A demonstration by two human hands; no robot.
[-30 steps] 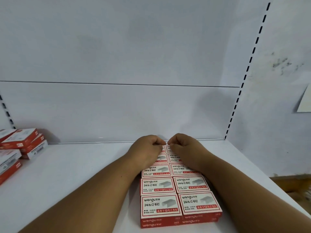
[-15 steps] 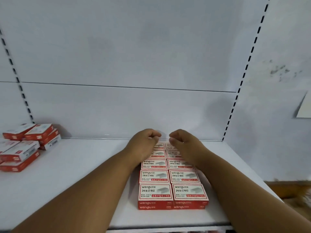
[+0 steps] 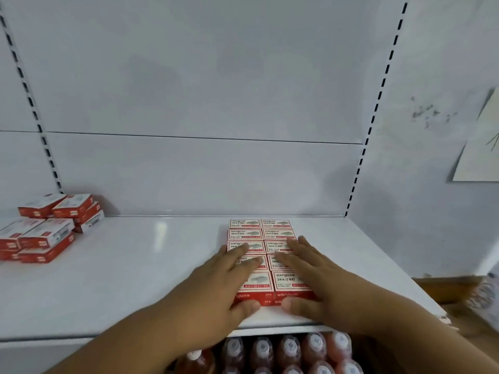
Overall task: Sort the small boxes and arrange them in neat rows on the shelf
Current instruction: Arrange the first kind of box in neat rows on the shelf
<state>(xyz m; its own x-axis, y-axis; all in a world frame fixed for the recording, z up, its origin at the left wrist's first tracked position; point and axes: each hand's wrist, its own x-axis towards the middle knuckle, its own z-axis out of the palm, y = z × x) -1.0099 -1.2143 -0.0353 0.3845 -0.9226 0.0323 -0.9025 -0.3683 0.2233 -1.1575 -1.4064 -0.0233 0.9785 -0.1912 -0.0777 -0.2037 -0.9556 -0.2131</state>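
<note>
Small boxes (image 3: 263, 255) in red and white lie in a block two wide and five deep on the white shelf (image 3: 140, 268), running from its front edge back to the rear panel, at about 1 o'clock from the middle of the shelf. The left hand (image 3: 218, 282) lies flat over the left column with fingers straight and spread, thumb against the front face of the nearest box. The right hand (image 3: 313, 276) mirrors it on the right column, fingers flat, thumb at the front face. Neither hand grips anything; both press and square the block.

The step in hand looks like tidying the rows already laid: pushing them flush and level. A loose heap of boxes (image 3: 48, 228) waits at 9 o'clock, well apart, some tilted and overlapping. The next move probably calls for lifting both hands off without dragging the block, then reaching left to fetch more boxes and starting a fresh column just beside the finished one. Bottles (image 3: 286, 352) stand on the level below.
</note>
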